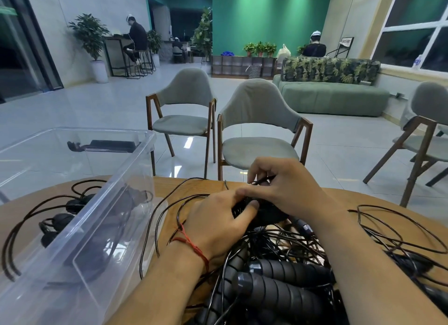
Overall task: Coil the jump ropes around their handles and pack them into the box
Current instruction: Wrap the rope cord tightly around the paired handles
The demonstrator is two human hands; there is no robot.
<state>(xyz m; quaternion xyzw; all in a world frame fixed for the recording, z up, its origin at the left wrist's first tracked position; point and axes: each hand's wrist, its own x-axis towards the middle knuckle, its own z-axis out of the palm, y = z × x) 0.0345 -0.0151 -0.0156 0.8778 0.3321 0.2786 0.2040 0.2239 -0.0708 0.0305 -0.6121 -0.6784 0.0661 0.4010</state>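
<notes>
Head view: we're mid-coil here. Our left hand (218, 219) grips the black handles (265, 214) near the table's (167, 186) far edge, and our right hand (287, 191) pinches the cord (263, 179) just above them. Next up is probably tight wraps, then into the clear box (135, 169) at the left edge.

One camera only, worn on the person's head. It looks forward and down from the near side of the tabletop (167, 182), wide-angled, so straight lines bow toward the edges. It sits very near the work: the forearms (155, 288) run in from 6 o'clock, and the left grip (215, 223) and right grip (286, 186) meet just below centre over the jump ropes (278, 290). The clear box (145, 155) crowds 8 o'clock. Beyond the far tabletop edge the view faces the room — chairs (259, 152) at 12 o'clock, sofa (332, 99) at 1, window (417, 26) at 2.
</notes>
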